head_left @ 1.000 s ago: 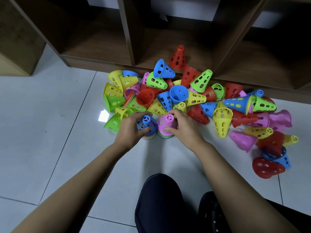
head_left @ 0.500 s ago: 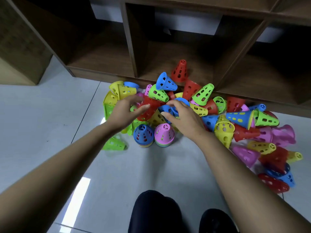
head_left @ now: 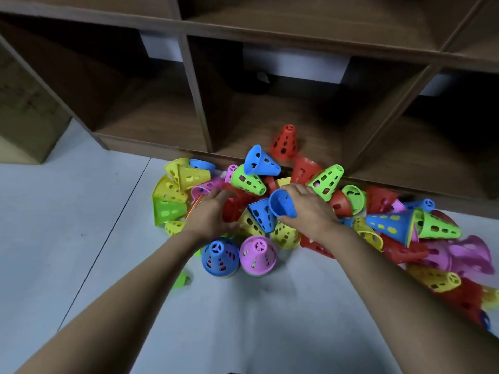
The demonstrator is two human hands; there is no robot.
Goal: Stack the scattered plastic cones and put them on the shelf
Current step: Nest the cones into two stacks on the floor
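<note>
**Stacking phase, early in the task.** The right hand has its grip clenched on a blue cone, with the thumb beneath and the fingers over the wall. It holds the cone on its side above the middle of the pile. The left hand lies over a red cone, fingers and thumb spread to either side. Blur prevents telling whether this grip has closed.

Two started stacks stand mouth-down on the floor at the near edge of the pile, just beside each other: a blue-topped stack and a pink-topped stack. The pile runs along the front edge of the shelf. One upright red cone stands in the middle bottom compartment, near its front edge.

**Next move (judged).** The held cone should be turned mouth-down, centred over the tip of one stack and lowered until it nests. Most cones lie loose, so many repeats probably remain before any stack goes to the shelf.

**Materials and shapes.**
- The cones are thin moulded plastic in the form of truncated cones. Each has slotted holes through the wall, a spoked cap at the narrow end and a flared rim at the mouth.
- They are likely light, slightly flexible and easy to nest.
- The shelf is dark wood-grain board.
- The floor is smooth pale tile with thin joints.
</note>
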